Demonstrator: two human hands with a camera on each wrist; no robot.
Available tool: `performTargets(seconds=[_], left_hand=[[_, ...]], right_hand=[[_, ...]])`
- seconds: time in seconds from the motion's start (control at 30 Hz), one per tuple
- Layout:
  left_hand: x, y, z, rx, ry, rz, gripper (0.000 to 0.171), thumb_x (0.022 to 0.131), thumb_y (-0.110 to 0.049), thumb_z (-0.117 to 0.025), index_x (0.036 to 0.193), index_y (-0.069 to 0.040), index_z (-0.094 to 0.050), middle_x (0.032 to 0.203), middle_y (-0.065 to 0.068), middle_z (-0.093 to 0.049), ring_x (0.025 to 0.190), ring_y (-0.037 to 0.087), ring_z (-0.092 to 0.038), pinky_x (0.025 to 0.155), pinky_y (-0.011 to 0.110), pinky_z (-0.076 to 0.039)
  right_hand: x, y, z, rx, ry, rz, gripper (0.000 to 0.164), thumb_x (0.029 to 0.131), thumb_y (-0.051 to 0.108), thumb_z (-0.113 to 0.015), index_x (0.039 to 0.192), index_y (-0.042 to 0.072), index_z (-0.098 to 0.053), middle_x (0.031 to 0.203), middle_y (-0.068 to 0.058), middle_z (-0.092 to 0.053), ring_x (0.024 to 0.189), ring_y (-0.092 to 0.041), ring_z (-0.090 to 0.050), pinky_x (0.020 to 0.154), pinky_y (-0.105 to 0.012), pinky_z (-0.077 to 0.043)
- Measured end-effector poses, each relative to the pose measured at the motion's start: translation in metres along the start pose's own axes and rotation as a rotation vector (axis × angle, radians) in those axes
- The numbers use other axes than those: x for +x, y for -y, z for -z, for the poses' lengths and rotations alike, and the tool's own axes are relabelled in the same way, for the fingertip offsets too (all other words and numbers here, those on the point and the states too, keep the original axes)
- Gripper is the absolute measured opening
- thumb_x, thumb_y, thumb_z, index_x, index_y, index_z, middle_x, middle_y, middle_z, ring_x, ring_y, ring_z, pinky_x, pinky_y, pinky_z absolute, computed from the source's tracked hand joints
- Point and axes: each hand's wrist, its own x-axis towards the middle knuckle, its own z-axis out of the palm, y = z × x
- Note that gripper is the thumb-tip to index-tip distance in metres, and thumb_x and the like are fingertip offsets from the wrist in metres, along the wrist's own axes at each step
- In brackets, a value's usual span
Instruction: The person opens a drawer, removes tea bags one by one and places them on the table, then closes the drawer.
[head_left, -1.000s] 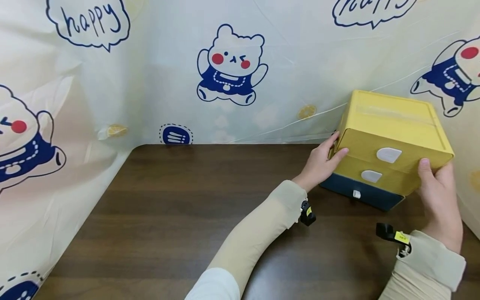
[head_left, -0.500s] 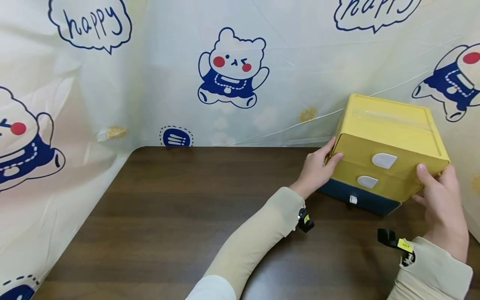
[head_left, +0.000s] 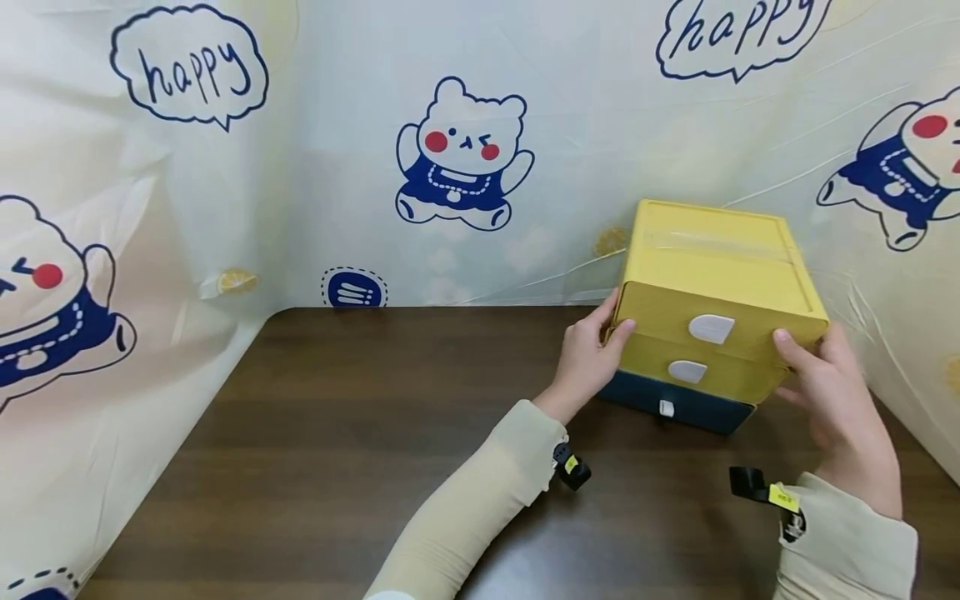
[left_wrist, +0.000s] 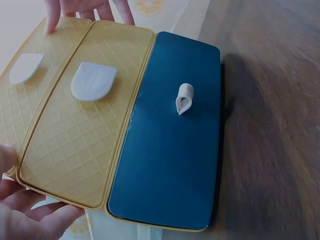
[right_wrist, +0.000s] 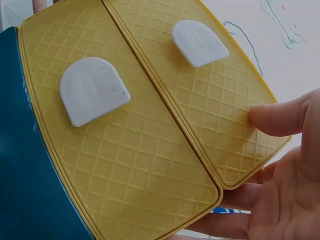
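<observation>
A small drawer box (head_left: pixel 720 258) stands at the right of the table, two yellow drawers above a dark blue one. White rounded tabs (right_wrist: pixel 94 91) mark the yellow drawer fronts; a little white loop (left_wrist: pixel 185 97) sits on the blue front (left_wrist: pixel 165 140). My left hand (head_left: pixel 588 354) grips the box's left side, thumb on the front edge and fingers along the side. From the right, my right hand (head_left: pixel 840 400) holds it, the thumb (right_wrist: pixel 280 117) pressing the top drawer's front and the fingers behind the edge. The back of the box is hidden.
The dark brown wooden table (head_left: pixel 337 467) stretches to the left and front of the box. Behind and at both sides hangs a pale printed sheet (head_left: pixel 585 108) with cartoon bears, close behind the box. Each wrist carries a black camera strap.
Both hands have brought the box to the left along the table, keeping their hold on its sides. The head view has also shifted slightly.
</observation>
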Motion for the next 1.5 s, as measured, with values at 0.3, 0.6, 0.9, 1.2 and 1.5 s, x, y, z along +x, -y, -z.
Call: performTargets(seconds=[0.3, 0.6, 0.9, 1.2, 1.5], left_hand=[[-0.01, 0.005, 0.031, 0.027, -0.105, 0.053, 0.054, 0.104, -0.026, -0.052, 0.153, -0.012, -0.036, 0.14, 0.011, -0.06, 0.106, 0.023, -0.07, 0.086, 0.026, -0.06], [-0.03, 0.014, 0.062, 0.019, -0.194, 0.089, 0.053, 0.104, -0.025, -0.053, 0.153, -0.014, -0.038, 0.121, 0.016, -0.07, 0.091, 0.024, -0.07, 0.074, 0.029, -0.059], [-0.043, 0.014, 0.088, 0.04, -0.263, 0.099, 0.051, 0.104, -0.024, -0.053, 0.152, -0.011, -0.041, 0.099, 0.019, -0.071, 0.073, 0.021, -0.062, 0.067, 0.028, -0.054], [-0.065, 0.02, 0.113, 0.116, -0.315, 0.125, 0.05, 0.104, -0.021, -0.052, 0.15, -0.007, -0.042, 0.103, 0.02, -0.071, 0.076, 0.023, -0.064, 0.07, 0.035, -0.057], [-0.067, 0.023, 0.132, 0.111, -0.391, 0.125, 0.049, 0.104, -0.02, -0.053, 0.149, -0.005, -0.043, 0.126, 0.022, -0.067, 0.095, 0.031, -0.07, 0.082, 0.045, -0.061]], right_hand=[[0.013, 0.011, -0.046, -0.105, 0.009, 0.009, 0.023, 0.104, 0.034, -0.046, 0.121, 0.035, -0.031, 0.113, 0.011, -0.041, 0.094, 0.002, -0.052, 0.067, -0.016, -0.053], [0.011, 0.015, -0.087, -0.192, 0.048, 0.007, 0.049, 0.105, 0.042, -0.038, 0.144, 0.017, -0.019, 0.136, -0.006, -0.037, 0.112, -0.011, -0.044, 0.086, -0.028, -0.047], [0.009, 0.019, -0.114, -0.186, 0.103, 0.051, 0.053, 0.108, 0.036, -0.024, 0.15, 0.004, -0.015, 0.148, -0.021, -0.033, 0.124, -0.029, -0.045, 0.101, -0.055, -0.05], [0.006, 0.005, -0.145, -0.189, 0.104, 0.14, 0.041, 0.109, 0.022, -0.027, 0.143, -0.001, -0.033, 0.127, -0.02, -0.048, 0.099, -0.01, -0.054, 0.08, -0.021, -0.053], [0.012, -0.003, -0.167, -0.142, 0.157, 0.226, 0.044, 0.109, 0.014, -0.03, 0.152, 0.007, -0.032, 0.135, -0.021, -0.049, 0.111, -0.014, -0.055, 0.089, -0.016, -0.052]])
